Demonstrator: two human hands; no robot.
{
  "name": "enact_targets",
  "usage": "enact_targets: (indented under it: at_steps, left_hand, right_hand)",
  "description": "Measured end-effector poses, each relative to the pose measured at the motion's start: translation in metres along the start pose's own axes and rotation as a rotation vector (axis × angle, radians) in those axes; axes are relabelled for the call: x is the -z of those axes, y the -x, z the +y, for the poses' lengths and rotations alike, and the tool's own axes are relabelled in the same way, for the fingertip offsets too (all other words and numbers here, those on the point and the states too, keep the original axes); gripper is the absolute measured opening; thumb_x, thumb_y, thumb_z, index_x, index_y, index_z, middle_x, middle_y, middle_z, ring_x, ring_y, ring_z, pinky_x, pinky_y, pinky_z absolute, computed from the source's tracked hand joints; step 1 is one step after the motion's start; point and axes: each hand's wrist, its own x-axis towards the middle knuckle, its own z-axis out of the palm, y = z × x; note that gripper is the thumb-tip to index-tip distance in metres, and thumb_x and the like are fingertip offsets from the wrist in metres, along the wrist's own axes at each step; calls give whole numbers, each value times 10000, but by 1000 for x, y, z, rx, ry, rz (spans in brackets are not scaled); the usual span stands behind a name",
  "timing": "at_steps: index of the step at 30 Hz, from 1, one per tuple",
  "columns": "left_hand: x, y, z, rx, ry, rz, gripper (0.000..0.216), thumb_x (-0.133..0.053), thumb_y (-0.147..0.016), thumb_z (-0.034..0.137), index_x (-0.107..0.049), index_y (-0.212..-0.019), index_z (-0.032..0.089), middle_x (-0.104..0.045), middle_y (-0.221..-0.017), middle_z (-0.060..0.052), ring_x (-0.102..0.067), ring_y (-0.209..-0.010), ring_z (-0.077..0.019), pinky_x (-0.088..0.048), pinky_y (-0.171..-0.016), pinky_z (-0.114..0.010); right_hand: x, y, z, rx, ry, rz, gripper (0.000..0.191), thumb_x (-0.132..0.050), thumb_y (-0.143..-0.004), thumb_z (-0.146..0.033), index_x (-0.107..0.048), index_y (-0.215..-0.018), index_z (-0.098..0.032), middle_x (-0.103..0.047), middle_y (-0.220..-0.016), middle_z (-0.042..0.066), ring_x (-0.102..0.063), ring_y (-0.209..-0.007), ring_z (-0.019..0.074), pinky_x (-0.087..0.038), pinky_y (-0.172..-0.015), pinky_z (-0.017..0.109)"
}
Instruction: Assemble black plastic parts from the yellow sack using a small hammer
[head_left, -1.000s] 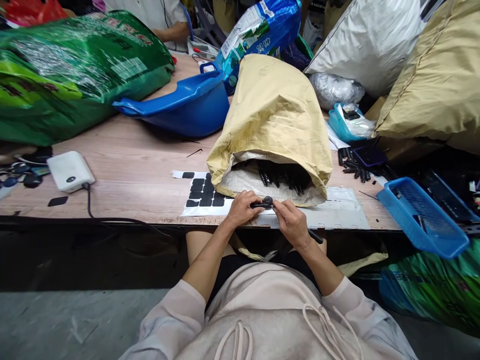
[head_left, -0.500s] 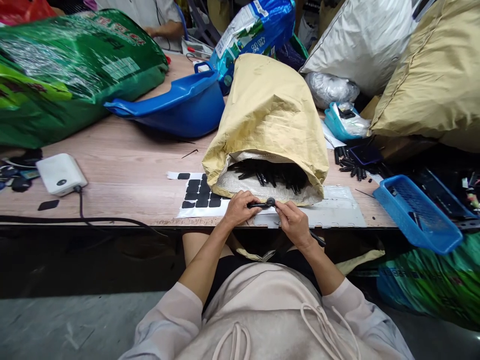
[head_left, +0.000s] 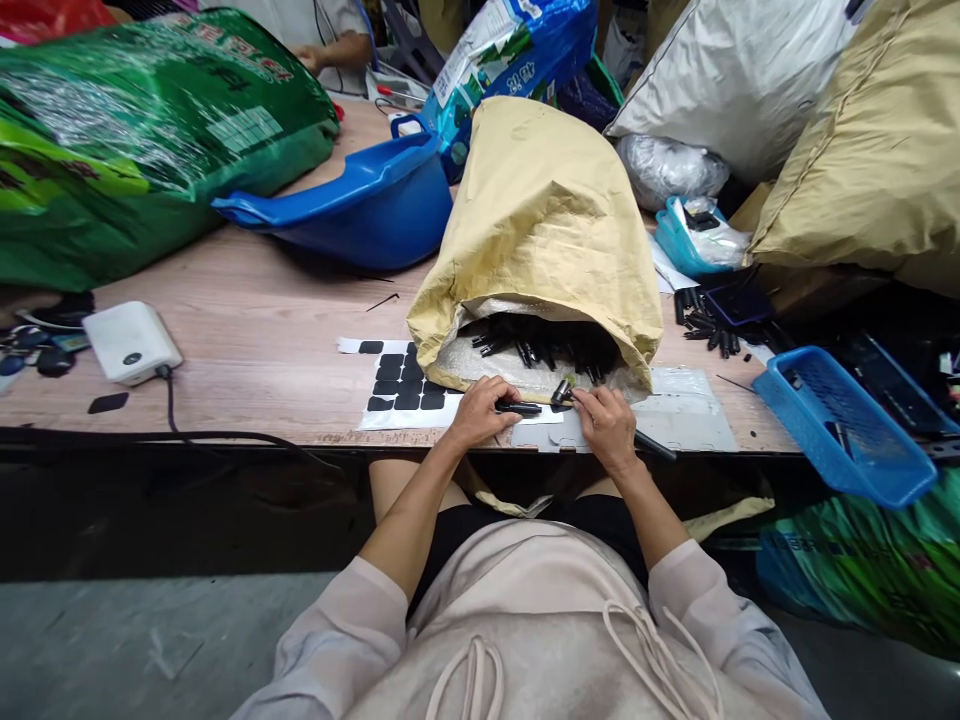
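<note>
My left hand (head_left: 484, 412) is closed around a slim black tube-like piece (head_left: 521, 408), which points right just above the table's front edge. My right hand (head_left: 609, 425) grips a tool with a black handle (head_left: 656, 446) and a short shiny cylindrical head (head_left: 561, 391), looking like a small hammer. The head is up and apart from the tube. Directly behind both hands lies a tan woven sack (head_left: 555, 220), its mouth facing me, with many black pieces (head_left: 525, 345) inside. Beside my left hand is a white sheet of black rounded-square stickers (head_left: 401, 380).
A blue scoop-shaped basin (head_left: 360, 210) and a large green bag (head_left: 165, 150) stand at left. A white box with a cable (head_left: 131, 342) sits near the front edge. On the right are a blue basket (head_left: 840, 430) and stuffed sacks (head_left: 870, 150). Across the table shows another person's arm (head_left: 341, 52).
My right hand has moved slightly right and the tool's head has lifted away from the black tube. My left hand keeps its hold. The view has shifted a little.
</note>
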Motion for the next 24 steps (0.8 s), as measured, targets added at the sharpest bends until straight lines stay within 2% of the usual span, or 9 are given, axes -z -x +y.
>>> enact_targets:
  at_steps: [9,13,15,17,19,21,24]
  left_hand:
    - [0,0,-2,4,6,18,133,-768,-793,211,-685,-895,219,-699,-922,-22,-601,-943,-248,-466,-898,-390]
    - [2,15,16,-52,79,27,115,-717,-888,315,-698,-935,211,-709,-943,-50,-600,-938,-246,-464,-899,-385]
    - [-1,31,32,-91,219,-69,183,-629,-965,365,-707,-1008,205,-725,-977,-57,-622,-924,-225,-475,-877,-351]
    - [-11,49,44,-100,339,-274,227,-581,-996,381,-717,-1052,208,-743,-970,-40,-652,-883,-194,-484,-833,-303]
    - [-27,63,48,-43,315,-476,187,-639,-950,363,-737,-1025,223,-756,-926,-13,-672,-849,-181,-480,-794,-276]
    - [-49,69,41,113,171,-592,148,-719,-862,325,-753,-977,237,-761,-889,0,-689,-844,-194,-479,-770,-276]
    - [-83,64,20,396,16,-617,191,-738,-823,314,-755,-1000,247,-776,-910,-17,-719,-904,-241,-513,-773,-301]
  right_hand:
    - [-3,2,-5,-19,9,20,270,-536,-1050,-278,-774,-1169,-236,-676,-915,62,-543,-851,202,-412,-771,318]
    - [-2,2,-6,-16,21,22,255,-549,-1043,-277,-768,-1168,-237,-674,-917,60,-539,-855,205,-405,-769,320]
    - [-2,2,-7,-14,26,21,253,-551,-1044,-281,-767,-1167,-241,-673,-914,59,-536,-856,208,-399,-767,322]
    - [-2,2,-7,-14,26,17,254,-549,-1045,-284,-765,-1170,-238,-672,-912,59,-533,-858,210,-396,-771,324]
    - [-2,3,-7,-20,21,12,254,-547,-1044,-283,-761,-1171,-235,-669,-914,60,-530,-860,211,-394,-776,329]
    - [-2,3,-7,-23,19,17,252,-547,-1042,-286,-759,-1169,-233,-670,-919,61,-527,-863,213,-393,-778,332]
    - [-2,3,-8,-19,18,28,252,-547,-1042,-290,-759,-1165,-234,-670,-922,64,-525,-865,216,-390,-774,333]
